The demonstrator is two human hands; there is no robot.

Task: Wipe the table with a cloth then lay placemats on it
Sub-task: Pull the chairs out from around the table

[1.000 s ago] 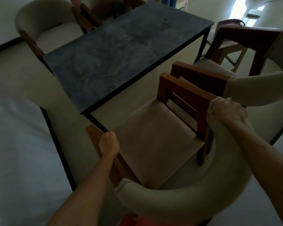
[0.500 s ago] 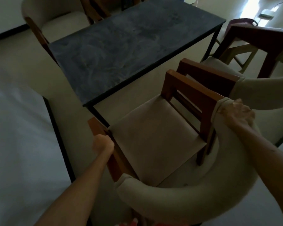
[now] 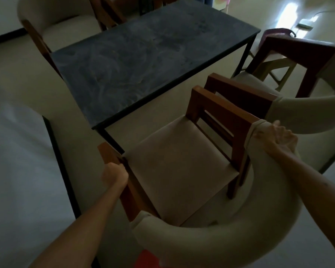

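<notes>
Two hands hold the chair (image 3: 178,171), left hand (image 3: 115,174) in closed grip on its wooden arm, right hand (image 3: 275,138) on the padded back; desk (image 3: 143,60) ahead, bare; risk: chair striking neighbouring chair (image 3: 259,97).

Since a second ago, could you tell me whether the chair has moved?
No. The chair has stayed put: its left armrest ends just as near the table corner as before.

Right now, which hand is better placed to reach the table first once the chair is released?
Probably the left hand: it grips the chair's wooden armrest near the table's corner. The right hand holds the padded backrest farther from it.
</notes>
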